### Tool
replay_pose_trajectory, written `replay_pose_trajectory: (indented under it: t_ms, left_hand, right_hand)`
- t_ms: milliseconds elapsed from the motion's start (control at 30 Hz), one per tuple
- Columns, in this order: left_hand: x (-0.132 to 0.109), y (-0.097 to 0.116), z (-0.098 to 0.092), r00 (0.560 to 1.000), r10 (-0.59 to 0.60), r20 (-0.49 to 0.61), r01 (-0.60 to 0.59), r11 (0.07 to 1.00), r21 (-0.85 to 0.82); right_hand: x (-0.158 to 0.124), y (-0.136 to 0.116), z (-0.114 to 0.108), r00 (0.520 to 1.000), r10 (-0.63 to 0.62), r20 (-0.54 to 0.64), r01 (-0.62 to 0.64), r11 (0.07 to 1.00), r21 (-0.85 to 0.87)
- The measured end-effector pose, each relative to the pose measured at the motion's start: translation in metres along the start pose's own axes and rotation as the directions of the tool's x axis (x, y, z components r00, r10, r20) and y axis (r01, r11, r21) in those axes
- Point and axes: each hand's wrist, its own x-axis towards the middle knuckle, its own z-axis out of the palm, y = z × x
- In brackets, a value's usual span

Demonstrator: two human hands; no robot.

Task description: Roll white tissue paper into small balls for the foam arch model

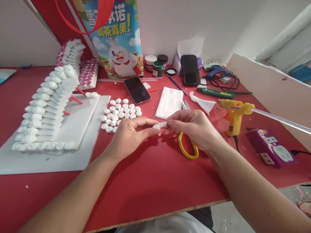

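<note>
My left hand (131, 131) and my right hand (191, 126) meet over the red table (155, 181), both pinched on a small rolled strip of white tissue (160, 125). The left fingertips hold its thicker left end, the right fingertips its thinner right end. Yellow-handled scissors (187, 147) lie on the table under my right hand. Several small white tissue rolls (120, 111) lie in a cluster just left of my left hand. A flat folded white tissue (170, 102) lies beyond my hands.
A white foam board (80, 142) with rows of white rolls on red sticks sits at left. A phone (137, 90), paint jars (157, 66), a second phone (190, 69), a yellow glue gun (234, 113), a purple power strip (270, 147) and a printed bag (114, 35) surround the hands.
</note>
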Motion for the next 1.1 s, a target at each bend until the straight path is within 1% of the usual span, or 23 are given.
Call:
replay_pose_trajectory:
  t_ms: [100,200,333,433,600,767,900,967,1100]
  left_hand:
    - [0.0,0.001,0.0,1.0,-0.027,-0.012,0.027,0.999,-0.02]
    - [0.0,0.0,-0.002,0.998,-0.054,-0.044,0.052,0.998,-0.045]
    - [0.001,-0.001,-0.002,0.996,-0.071,-0.057,0.066,0.994,-0.082]
    - [0.002,-0.001,-0.001,0.996,-0.069,-0.055,0.064,0.993,-0.096]
    - [0.001,-0.001,-0.001,0.994,-0.087,-0.062,0.081,0.991,-0.105]
    - [0.001,-0.004,0.0,0.993,-0.089,-0.076,0.082,0.992,-0.099]
    - [0.002,-0.007,0.002,0.993,-0.07,-0.093,0.061,0.994,-0.093]
    - [0.002,-0.008,0.003,0.992,-0.056,-0.116,0.045,0.995,-0.093]
    - [0.001,-0.008,0.007,0.985,0.005,-0.172,-0.015,0.998,-0.056]
  right_hand:
    - [-0.002,0.002,0.001,0.997,-0.071,-0.003,0.071,0.995,-0.07]
    - [-0.005,0.004,0.004,0.981,-0.195,-0.015,0.19,0.967,-0.168]
    - [-0.006,0.007,0.006,0.919,-0.394,0.018,0.38,0.872,-0.309]
    - [-0.004,0.01,0.005,0.88,-0.472,0.058,0.459,0.811,-0.362]
    - [-0.002,0.014,0.004,0.817,-0.566,0.109,0.556,0.724,-0.408]
    - [-0.004,0.013,0.005,0.77,-0.623,0.137,0.612,0.66,-0.436]
    - [-0.004,0.013,0.006,0.728,-0.668,0.154,0.654,0.609,-0.449]
    - [-0.005,0.013,0.006,0.719,-0.678,0.153,0.659,0.595,-0.459]
    - [-0.005,0.013,0.007,0.72,-0.679,0.143,0.653,0.592,-0.473]
